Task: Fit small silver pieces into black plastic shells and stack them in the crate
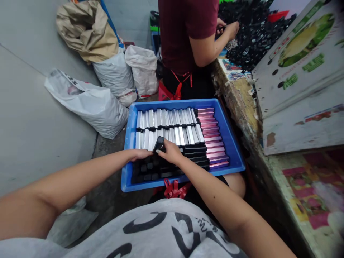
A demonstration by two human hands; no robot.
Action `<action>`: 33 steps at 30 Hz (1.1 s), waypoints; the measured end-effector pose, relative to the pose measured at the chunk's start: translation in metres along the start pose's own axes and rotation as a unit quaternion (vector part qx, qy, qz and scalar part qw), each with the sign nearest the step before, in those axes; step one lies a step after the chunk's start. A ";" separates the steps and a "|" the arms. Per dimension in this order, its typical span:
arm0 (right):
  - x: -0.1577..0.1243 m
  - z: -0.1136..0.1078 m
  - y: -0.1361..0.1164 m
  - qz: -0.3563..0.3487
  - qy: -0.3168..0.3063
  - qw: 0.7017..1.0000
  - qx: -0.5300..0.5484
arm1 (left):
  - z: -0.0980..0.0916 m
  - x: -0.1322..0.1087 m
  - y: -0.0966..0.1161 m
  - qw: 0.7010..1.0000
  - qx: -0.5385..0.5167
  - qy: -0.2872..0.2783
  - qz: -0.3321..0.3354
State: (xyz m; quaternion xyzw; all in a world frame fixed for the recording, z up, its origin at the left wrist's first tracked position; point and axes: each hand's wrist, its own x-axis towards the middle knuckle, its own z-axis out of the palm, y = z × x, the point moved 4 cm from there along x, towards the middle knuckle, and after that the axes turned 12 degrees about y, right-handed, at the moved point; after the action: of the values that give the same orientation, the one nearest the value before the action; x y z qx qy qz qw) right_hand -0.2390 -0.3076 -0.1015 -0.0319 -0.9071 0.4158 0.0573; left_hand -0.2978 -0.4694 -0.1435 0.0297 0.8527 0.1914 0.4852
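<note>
A blue plastic tray (233, 143) rests across my lap, packed with slim bars. Silver bars with black ends (166, 117) fill two rows at the back and middle. Pink metallic bars (213, 139) are stacked down the right side, and black bars (197, 156) lie at the front. My right hand (171, 152) grips a black bar-shaped piece (159, 141), thumb against it, tilted above the tray. Close to that piece's lower end, at the left of the tray, is my left hand (142, 154); its fingertips are hidden among the dark bars.
Ahead, a person in a maroon shirt (185, 32) handles something at a bench heaped with black parts (249, 39). White sacks (91, 104) and a brown paper bag (86, 28) stand at the left. A cardboard box (301, 79) sits on the worn bench at right.
</note>
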 end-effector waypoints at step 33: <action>-0.043 -0.066 0.083 -0.034 -0.094 0.924 -0.369 | 0.002 -0.014 0.022 0.991 0.056 -0.122 0.030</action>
State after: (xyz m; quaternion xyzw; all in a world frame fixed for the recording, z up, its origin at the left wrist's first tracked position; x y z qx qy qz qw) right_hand -0.1868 -0.2085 -0.1253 0.0195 -0.9981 0.0507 -0.0299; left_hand -0.2922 -0.4514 -0.1254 0.1059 0.7955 0.1525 0.5769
